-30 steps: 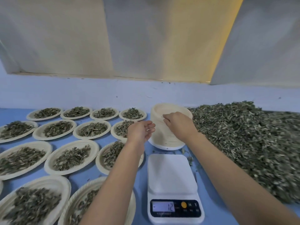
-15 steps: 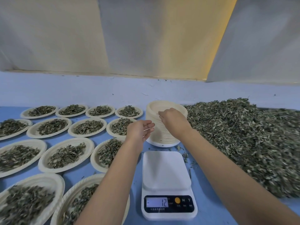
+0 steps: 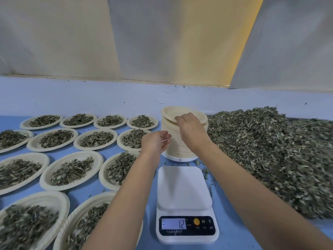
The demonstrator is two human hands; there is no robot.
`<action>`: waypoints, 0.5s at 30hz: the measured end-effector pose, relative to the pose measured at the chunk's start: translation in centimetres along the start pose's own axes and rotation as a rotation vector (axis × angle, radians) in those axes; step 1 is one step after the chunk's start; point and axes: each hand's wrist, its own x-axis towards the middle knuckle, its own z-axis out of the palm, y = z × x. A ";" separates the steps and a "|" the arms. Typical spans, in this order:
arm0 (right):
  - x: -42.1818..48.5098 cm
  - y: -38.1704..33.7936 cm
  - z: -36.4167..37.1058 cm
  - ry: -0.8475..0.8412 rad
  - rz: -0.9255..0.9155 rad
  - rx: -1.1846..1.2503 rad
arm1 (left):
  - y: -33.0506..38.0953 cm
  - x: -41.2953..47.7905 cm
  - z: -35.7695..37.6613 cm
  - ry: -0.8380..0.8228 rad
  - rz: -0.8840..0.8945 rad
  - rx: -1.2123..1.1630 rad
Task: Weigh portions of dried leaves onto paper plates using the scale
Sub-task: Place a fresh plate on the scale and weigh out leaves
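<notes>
Pinches the rim of the top paper plate [image 3: 169, 114] with the right grip [image 3: 191, 130], plate tilted up off the stack [image 3: 177, 147] at upper centre. Holds the left grip [image 3: 155, 141] spread, fingers loose, just left of the stack. Scale [image 3: 183, 188] at lower centre, showing 12. Dried leaves [image 3: 270, 150] heaped right; filled plates [image 3: 72, 170] left, on the blue counter [image 3: 232, 231].

The scale [image 3: 185, 192] at lower centre is white plastic, smooth, with a faint sheen on its platform. Its display panel [image 3: 187, 225] is dark and glossy. The stack of paper plates [image 3: 176, 152] above it is matt cream moulded pulp, finely ribbed down its side. The top plate [image 3: 171, 113] has the same dull finish, as do the filled plates [image 3: 47, 175] at left. The dried leaves [image 3: 270, 159] at right look rough, brittle and matt grey-green. The blue table cover [image 3: 227, 237] is smooth and matt.
</notes>
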 end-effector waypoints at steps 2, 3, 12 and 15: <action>-0.4 -0.3 -0.5 0.072 -0.027 0.041 | 0.4 0.3 0.2 0.023 0.071 -0.025; -0.8 -0.5 -0.8 0.138 -0.068 0.071 | 0.5 0.4 0.2 0.029 0.119 -0.023; -6.9 -3.7 -1.4 0.376 0.112 0.428 | -0.6 -1.7 -2.2 0.220 0.389 0.288; -8.2 -2.9 -2.2 0.326 0.507 0.795 | -1.7 -3.5 -3.5 0.138 0.382 0.260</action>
